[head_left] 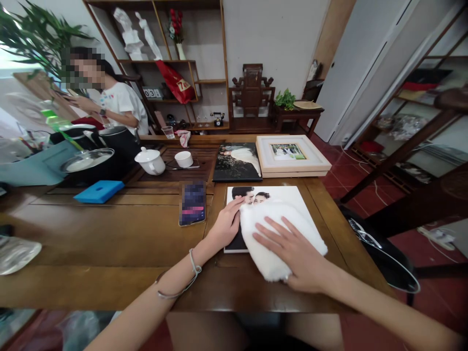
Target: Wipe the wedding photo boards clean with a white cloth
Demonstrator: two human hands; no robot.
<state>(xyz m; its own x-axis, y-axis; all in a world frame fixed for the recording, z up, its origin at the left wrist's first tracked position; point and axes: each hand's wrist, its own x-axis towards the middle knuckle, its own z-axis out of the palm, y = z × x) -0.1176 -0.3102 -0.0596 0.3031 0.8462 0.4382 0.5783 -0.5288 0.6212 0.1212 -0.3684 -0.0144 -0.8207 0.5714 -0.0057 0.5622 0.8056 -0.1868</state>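
White cloth (261, 258) covers part of the photo panel (288, 194) on the desk (127, 239), overhanging its near edge; the step in hand appears to be wiping. Right hand (296, 251) is open, flat, fingers spread on the cloth; left hand (231, 214), also open, lies along the panel's left side. Further strokes would call for even pressure, panel steadied.
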